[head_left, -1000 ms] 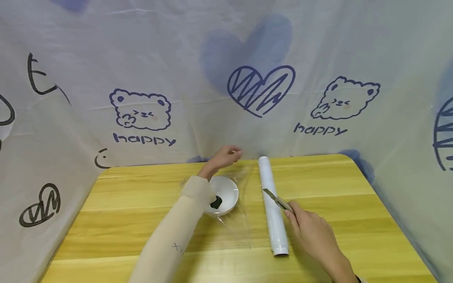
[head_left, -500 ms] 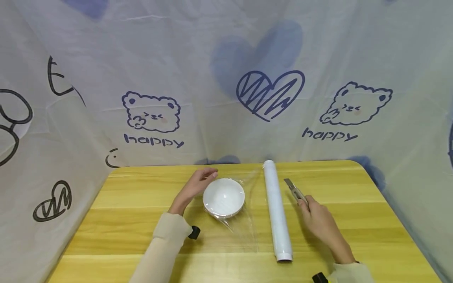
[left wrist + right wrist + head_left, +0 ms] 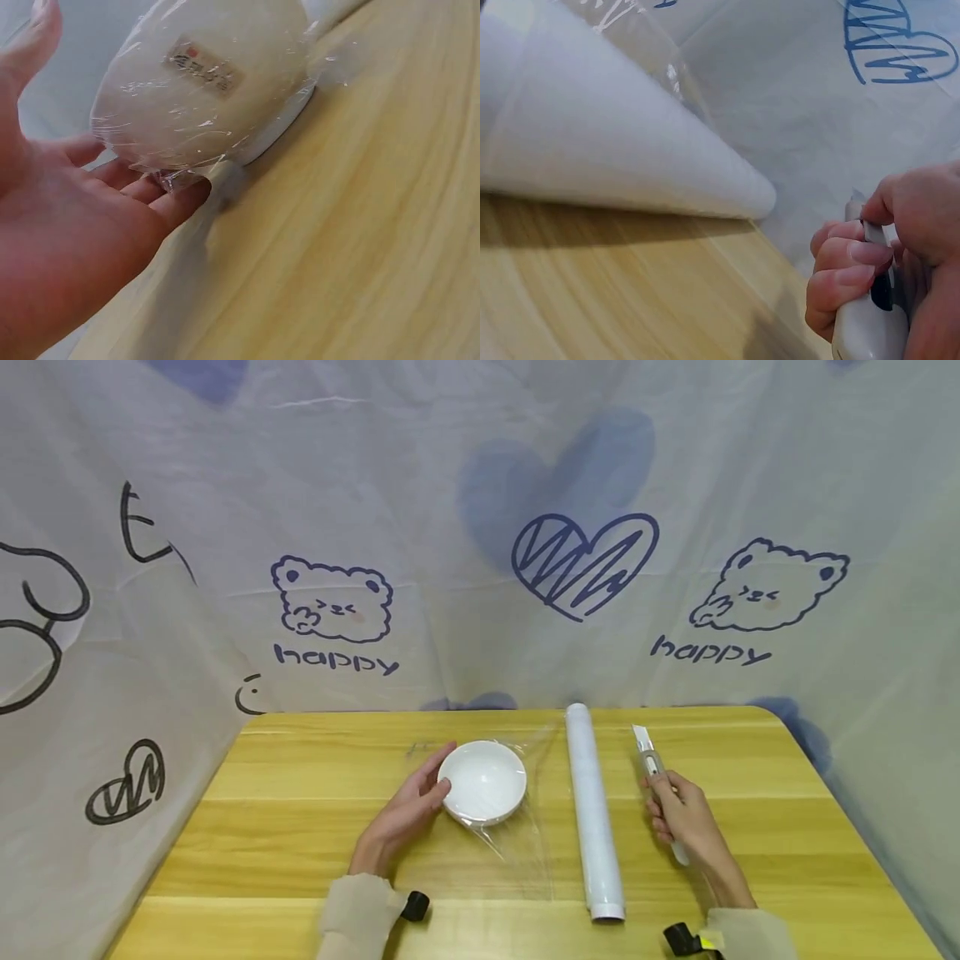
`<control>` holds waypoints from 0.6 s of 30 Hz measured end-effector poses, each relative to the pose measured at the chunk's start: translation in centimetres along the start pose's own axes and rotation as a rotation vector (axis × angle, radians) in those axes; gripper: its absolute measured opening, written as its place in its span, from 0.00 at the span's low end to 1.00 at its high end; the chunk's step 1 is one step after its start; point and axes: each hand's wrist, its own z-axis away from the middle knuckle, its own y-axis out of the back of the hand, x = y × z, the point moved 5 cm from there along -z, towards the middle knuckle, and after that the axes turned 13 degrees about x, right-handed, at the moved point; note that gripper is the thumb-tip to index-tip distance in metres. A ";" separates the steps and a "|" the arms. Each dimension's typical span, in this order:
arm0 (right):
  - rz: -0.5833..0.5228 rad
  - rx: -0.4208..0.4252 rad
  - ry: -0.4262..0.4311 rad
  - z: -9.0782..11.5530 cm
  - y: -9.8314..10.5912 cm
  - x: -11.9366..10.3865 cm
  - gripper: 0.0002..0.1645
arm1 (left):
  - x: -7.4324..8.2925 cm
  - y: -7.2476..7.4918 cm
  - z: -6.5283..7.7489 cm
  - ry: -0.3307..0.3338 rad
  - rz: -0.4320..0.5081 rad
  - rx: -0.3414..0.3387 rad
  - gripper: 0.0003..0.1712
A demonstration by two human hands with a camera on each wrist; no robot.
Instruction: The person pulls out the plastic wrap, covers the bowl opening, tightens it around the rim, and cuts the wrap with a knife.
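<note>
A white bowl (image 3: 483, 781) stands upright on the table, with clear cling film (image 3: 522, 852) about it trailing to the front and right. At the bowl's left side is my left hand (image 3: 405, 814). In the left wrist view its fairly straight fingers (image 3: 176, 206) touch the film-covered bowl (image 3: 202, 97), which bears a small printed label, while the thumb stands apart. My right hand (image 3: 692, 820) grips a utility knife (image 3: 648, 756), its blade pointing away from me. In the right wrist view the fingers curl round the knife's pale handle (image 3: 866, 330).
Between the bowl and my right hand lies a long white roll of cling film (image 3: 592, 814), pointing front to back. The wooden table (image 3: 255, 827) ends at the back against a printed cloth (image 3: 442, 610) with bears and hearts.
My left hand has come back from beyond the bowl to its left side, touching it. The right hand, with the utility knife, has moved right, away from the roll, and the blade now points straighter ahead.
</note>
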 end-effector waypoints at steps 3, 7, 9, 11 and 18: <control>-0.017 0.043 -0.026 -0.1 0.0 0.3 0.24 | -0.3 0.1 0.1 -0.049 0.032 -0.047 0.54; -0.056 0.027 -0.054 -0.1 -0.1 0.4 0.24 | -0.5 0.2 0.6 -0.070 0.071 -0.113 0.71; -0.068 0.019 -0.064 -0.2 -0.1 0.4 0.24 | -0.5 0.2 0.7 -0.071 0.079 -0.128 0.75; -0.080 0.013 -0.074 -0.3 -0.1 0.5 0.24 | -0.6 0.1 0.7 -0.061 0.076 -0.124 0.76; -0.144 -0.009 -0.090 -0.6 0.0 0.8 0.24 | -1.3 0.0 0.1 -0.038 -0.022 -0.040 0.74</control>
